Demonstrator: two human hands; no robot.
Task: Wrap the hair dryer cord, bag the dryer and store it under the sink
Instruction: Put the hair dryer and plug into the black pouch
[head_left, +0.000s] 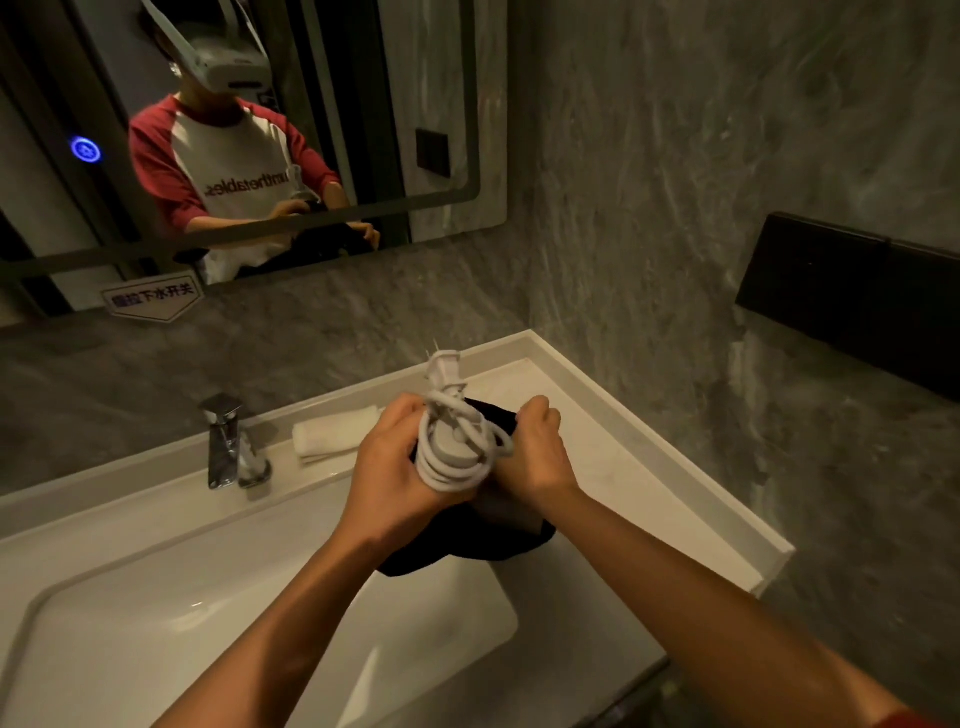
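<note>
The hair dryer handle (451, 448) stands upright over the sink counter, with its white cord (447, 467) coiled around it and the plug (442, 364) sticking up on top. My left hand (395, 467) grips the wrapped handle from the left. My right hand (535, 452) is closed on the rim of a black bag (498, 535) that covers the lower part of the dryer. The dryer's body is hidden inside the bag.
A white basin (249, 613) lies below my arms, with a chrome faucet (226, 441) behind it. A folded white towel (332, 434) rests on the counter. The counter's right edge (727, 499) meets a grey wall with a black box (857, 306). A mirror (395, 104) hangs above.
</note>
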